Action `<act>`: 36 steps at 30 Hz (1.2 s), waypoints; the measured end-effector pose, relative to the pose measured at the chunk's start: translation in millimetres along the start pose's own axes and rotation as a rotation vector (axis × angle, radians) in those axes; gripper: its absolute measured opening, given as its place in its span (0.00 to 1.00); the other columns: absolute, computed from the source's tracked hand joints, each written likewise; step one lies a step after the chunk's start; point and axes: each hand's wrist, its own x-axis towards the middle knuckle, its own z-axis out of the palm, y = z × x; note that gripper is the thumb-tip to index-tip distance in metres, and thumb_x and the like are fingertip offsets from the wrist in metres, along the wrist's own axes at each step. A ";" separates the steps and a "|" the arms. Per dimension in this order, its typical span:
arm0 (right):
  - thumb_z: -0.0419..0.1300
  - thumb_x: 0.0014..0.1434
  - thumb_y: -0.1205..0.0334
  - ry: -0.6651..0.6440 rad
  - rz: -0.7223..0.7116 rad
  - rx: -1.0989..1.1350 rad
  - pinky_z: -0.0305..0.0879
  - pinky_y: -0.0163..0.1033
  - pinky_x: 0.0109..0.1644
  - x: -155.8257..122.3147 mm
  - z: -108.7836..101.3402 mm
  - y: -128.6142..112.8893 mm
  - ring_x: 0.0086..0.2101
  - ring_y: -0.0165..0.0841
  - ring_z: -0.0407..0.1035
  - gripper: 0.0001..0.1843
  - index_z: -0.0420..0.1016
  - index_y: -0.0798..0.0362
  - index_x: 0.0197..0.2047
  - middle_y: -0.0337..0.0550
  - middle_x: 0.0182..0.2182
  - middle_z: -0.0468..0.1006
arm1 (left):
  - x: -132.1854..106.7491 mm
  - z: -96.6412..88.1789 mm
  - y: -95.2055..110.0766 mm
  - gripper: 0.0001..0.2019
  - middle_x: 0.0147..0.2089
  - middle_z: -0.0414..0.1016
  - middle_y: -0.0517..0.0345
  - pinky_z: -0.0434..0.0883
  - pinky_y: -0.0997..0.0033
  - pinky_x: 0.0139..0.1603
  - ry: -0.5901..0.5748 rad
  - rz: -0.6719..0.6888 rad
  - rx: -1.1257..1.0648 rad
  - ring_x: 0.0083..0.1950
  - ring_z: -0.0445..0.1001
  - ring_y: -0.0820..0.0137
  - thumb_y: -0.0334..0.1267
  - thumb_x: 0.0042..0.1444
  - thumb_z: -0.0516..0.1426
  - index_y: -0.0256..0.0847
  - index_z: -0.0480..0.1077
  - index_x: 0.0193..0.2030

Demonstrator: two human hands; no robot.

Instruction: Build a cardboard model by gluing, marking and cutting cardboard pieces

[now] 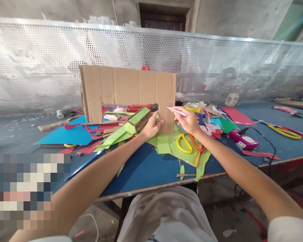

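A brown cardboard piece [127, 84] with a rectangular cut-out along its bottom stands upright on the cluttered table. Its right leg is gripped near the inner edge by my left hand [151, 127], thumb on the front face. My right hand [188, 120] is closed around a pink pen [178, 111], whose tip is at the right edge of that leg. Green-covered cardboard strips [140, 117] lie just left of my left hand. Below my right hand are scissors with a yellow and red handle [184, 144], resting on green paper [164, 144].
Blue card [63, 135] and red scraps lie on the left. Toward the right are a yellow tape roll [192, 107], red paper [236, 115], a magenta device [244, 140] with a black cable, and pliers [285, 131]. A perforated metal panel [207, 67] runs behind the table.
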 end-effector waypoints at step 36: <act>0.62 0.76 0.36 0.008 -0.017 0.019 0.81 0.34 0.32 11.3 -3.5 -2.7 0.38 0.33 0.81 0.30 0.82 0.46 0.69 0.51 0.59 0.88 | -2.2 -0.4 -5.5 0.48 0.60 0.87 0.36 0.87 0.54 0.53 -0.009 -0.006 -0.009 0.55 0.90 0.49 0.59 0.63 0.71 0.36 0.59 0.80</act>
